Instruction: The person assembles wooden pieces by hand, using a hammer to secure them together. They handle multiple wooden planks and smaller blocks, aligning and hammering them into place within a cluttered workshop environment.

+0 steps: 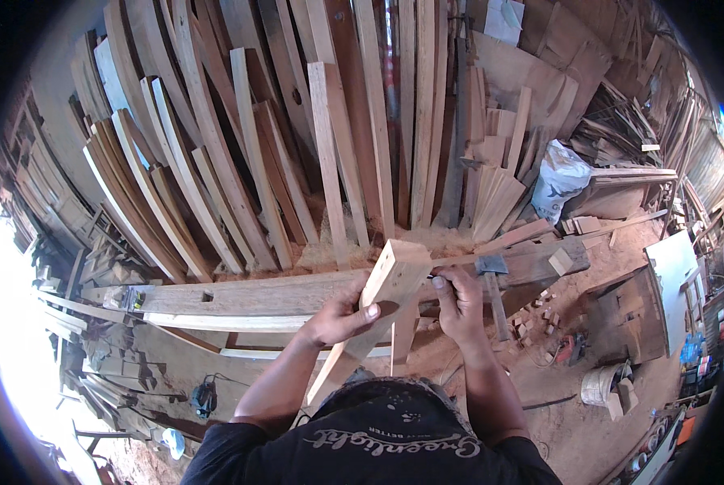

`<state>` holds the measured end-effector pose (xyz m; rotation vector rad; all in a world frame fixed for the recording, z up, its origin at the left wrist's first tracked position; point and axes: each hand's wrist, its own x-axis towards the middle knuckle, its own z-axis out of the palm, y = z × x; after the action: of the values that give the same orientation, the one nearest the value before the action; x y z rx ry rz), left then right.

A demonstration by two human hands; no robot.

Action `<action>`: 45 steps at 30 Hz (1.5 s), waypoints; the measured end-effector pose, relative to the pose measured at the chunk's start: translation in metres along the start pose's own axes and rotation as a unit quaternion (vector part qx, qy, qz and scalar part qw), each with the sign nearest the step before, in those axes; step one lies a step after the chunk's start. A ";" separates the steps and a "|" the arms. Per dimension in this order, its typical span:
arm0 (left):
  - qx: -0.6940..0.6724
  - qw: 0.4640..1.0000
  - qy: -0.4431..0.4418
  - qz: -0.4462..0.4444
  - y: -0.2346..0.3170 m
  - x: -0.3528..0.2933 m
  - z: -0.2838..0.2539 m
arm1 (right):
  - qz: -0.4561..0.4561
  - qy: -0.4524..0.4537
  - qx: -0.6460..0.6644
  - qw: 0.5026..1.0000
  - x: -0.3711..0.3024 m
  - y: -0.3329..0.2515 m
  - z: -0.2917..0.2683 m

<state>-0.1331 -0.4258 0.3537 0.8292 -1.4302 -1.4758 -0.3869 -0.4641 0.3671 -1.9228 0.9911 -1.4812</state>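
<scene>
A pale wooden board [394,271] stands tilted in front of me, its upper end raised and a few small dark marks near that end. My left hand [342,314] is closed around its left edge, the thumb lying on the face. On the other side, my right hand [459,303] is closed in a pinch close to the board's right edge. Something small and dark shows at its fingertips, too little to name. Just right of that hand, a hammer [492,265] with a dark head and wooden handle rests against a thick beam [281,295].
Many long planks [216,145] lean upright along the far side. A white sack [561,179] stands at the back right. Small wood offcuts [538,322], a red power tool [570,349] and a bucket [600,386] sit right. Another tool [205,398] lies left on the floor.
</scene>
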 end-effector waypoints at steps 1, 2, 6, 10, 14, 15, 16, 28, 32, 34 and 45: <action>0.007 1.000 0.001 0.002 -0.001 -0.002 0.004 | 0.015 -0.009 0.008 1.000 -0.003 0.002 0.000; 0.013 1.000 0.002 0.005 -0.001 -0.002 0.007 | 0.031 -0.018 0.016 0.999 -0.004 0.003 -0.001; 0.122 0.991 0.050 0.003 0.006 -0.002 0.018 | 0.006 -0.038 0.009 0.999 0.001 0.005 -0.008; 0.176 0.983 0.059 -0.001 0.011 -0.001 0.021 | 0.009 -0.043 -0.001 0.999 0.001 0.007 -0.012; 0.171 0.984 0.050 -0.013 0.026 -0.003 0.026 | 0.031 -0.058 0.002 0.998 0.000 0.015 -0.014; 0.152 0.987 0.043 -0.017 0.032 -0.004 0.027 | 0.032 -0.061 0.011 0.998 0.000 0.016 -0.014; 0.133 0.990 0.036 -0.022 0.038 -0.004 0.027 | 0.032 -0.065 0.021 0.997 0.000 0.017 -0.014; 0.044 0.997 0.061 -0.033 0.009 -0.040 0.017 | 0.015 -0.161 0.033 0.986 -0.009 -0.011 -0.024; 0.077 0.997 0.004 -0.019 0.001 -0.044 0.017 | 0.077 -0.202 0.083 0.973 -0.036 0.004 -0.030; 0.107 0.994 -0.008 -0.016 -0.006 -0.051 0.020 | 0.156 -0.222 0.130 0.954 -0.054 0.002 -0.028; 0.188 0.981 -0.046 0.008 -0.052 -0.065 0.043 | 0.370 -0.214 0.331 0.841 -0.102 0.003 -0.042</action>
<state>-0.1556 -0.3523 0.2997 0.9836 -1.8159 -1.2614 -0.4422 -0.3829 0.3165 -1.0848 0.7350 -0.7342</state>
